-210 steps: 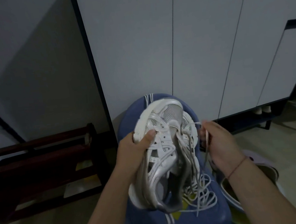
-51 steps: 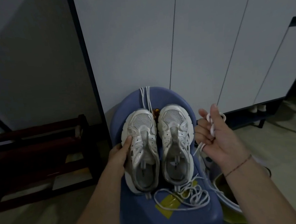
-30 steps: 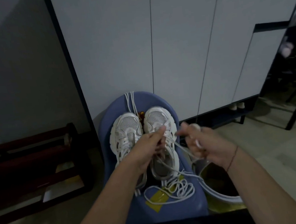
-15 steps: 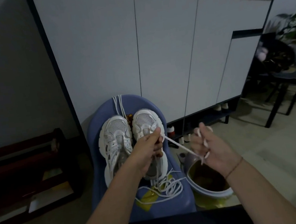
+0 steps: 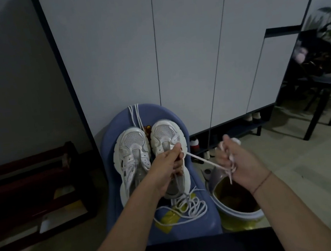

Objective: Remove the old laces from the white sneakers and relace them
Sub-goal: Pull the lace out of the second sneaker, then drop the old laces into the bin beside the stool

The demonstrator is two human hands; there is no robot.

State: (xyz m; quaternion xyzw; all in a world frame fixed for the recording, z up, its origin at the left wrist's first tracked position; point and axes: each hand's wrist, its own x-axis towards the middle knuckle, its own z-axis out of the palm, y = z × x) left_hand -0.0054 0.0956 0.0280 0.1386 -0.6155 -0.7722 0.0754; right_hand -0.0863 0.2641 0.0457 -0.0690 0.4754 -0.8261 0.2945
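Two white sneakers stand side by side on a blue chair (image 5: 203,219), toes toward the cabinet: the left sneaker (image 5: 132,155) and the right sneaker (image 5: 164,134). My left hand (image 5: 168,166) hovers over the right sneaker and pinches one end of a white lace (image 5: 202,161). The lace runs taut to my right hand (image 5: 238,162), which holds the rest of it bunched and wound around the fingers. A loose pile of laces (image 5: 186,207) lies on the seat in front of the sneakers. Two more lace strands (image 5: 134,113) hang over the chair's back.
A white cabinet (image 5: 173,53) stands right behind the chair. A round bin (image 5: 239,217) sits on the floor at the chair's right, under my right hand. A dark wooden rack (image 5: 34,190) is at the left. A dark table and chair legs (image 5: 322,109) stand at far right.
Both sneakers were set down on the chair. My left hand moved from the left sneaker to the right one and took the lace end. The lace is now taut between my hands.
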